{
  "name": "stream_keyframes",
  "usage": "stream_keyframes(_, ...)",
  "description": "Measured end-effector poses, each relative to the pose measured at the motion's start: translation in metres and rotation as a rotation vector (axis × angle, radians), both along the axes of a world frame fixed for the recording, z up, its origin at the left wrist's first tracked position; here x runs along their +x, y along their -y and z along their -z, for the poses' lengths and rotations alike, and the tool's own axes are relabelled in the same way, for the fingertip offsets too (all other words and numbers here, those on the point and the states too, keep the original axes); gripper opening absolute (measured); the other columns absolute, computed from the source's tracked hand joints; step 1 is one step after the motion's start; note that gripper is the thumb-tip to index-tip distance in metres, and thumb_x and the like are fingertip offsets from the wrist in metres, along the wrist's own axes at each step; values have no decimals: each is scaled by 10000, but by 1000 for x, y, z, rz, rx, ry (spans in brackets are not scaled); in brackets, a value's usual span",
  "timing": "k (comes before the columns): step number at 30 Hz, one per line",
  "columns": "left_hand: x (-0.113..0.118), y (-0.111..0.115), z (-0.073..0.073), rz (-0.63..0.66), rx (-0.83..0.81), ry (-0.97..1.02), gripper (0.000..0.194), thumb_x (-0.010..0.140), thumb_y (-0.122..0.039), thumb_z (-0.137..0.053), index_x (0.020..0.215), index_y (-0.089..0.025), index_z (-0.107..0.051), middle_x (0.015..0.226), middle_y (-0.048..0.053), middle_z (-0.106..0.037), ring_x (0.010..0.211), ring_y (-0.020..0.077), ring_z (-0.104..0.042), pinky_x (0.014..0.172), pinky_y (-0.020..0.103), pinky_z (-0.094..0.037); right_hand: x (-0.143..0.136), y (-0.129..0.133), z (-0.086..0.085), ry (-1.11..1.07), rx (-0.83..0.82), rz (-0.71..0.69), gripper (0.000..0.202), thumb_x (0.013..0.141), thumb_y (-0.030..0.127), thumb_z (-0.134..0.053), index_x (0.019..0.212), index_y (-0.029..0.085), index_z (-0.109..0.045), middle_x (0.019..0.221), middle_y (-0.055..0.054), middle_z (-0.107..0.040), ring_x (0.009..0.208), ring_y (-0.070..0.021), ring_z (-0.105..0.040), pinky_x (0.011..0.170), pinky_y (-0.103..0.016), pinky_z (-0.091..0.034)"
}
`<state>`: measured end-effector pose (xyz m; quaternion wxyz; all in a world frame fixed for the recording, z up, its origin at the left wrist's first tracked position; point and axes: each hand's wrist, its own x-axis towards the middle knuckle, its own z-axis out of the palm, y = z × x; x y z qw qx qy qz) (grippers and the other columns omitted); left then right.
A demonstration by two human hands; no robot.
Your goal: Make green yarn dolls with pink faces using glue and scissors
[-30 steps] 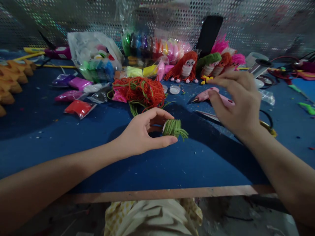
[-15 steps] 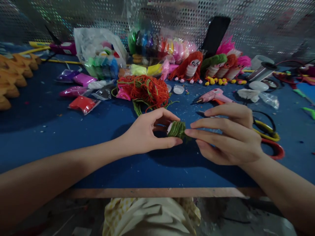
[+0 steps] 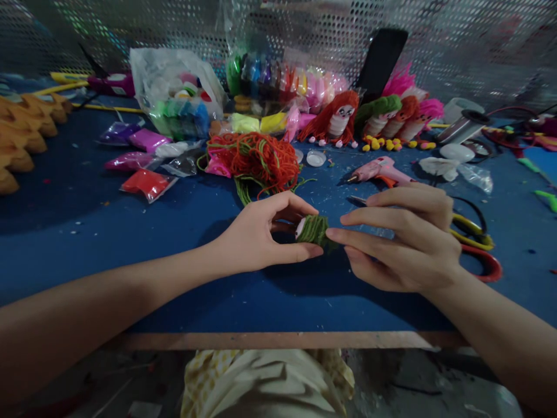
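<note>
Between thumb and fingers, my left hand grips a small piece wrapped in green yarn, its pale end facing left. My right hand is just to the right, one fingertip touching the yarn's right edge. The fingers of my right hand are spread, and nothing shows held between them. Beyond its index finger, the dark tip of a tool points left; the rest of it is hidden. A tangle of orange and green yarn lies behind my left hand.
A pink glue gun and red-handled scissors lie near my right hand. Yarn dolls stand at the back, beside bagged coloured clay. An orange egg tray sits at the left. The table's front edge is near.
The upper fingers of my right hand have shifted very slightly right. My left hand and the green yarn piece have barely moved.
</note>
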<state>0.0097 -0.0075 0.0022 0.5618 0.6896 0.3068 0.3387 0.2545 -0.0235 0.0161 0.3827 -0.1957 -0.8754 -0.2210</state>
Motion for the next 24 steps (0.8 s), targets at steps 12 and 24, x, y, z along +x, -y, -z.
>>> stream_keyframes(12,1,0,1,-1,7,-5,429,747,-328,-890,1066,-171,-650,997,50,-728,926,183,-725,862,327,-612,-2,0,0,16,5,-7,188,887,217,-674,1042,285,-757,880,-3,-764,926,-228,-662,789,-407,-555)
stream_keyframes(24,1,-1,1,-7,5,3,435,739,-320,-897,1065,-165,-655,991,46,-722,927,178,-721,863,320,-610,-9,6,-1,-66,-80,39,157,886,261,-751,1036,300,-727,880,-3,-777,897,-232,-688,765,-410,-551)
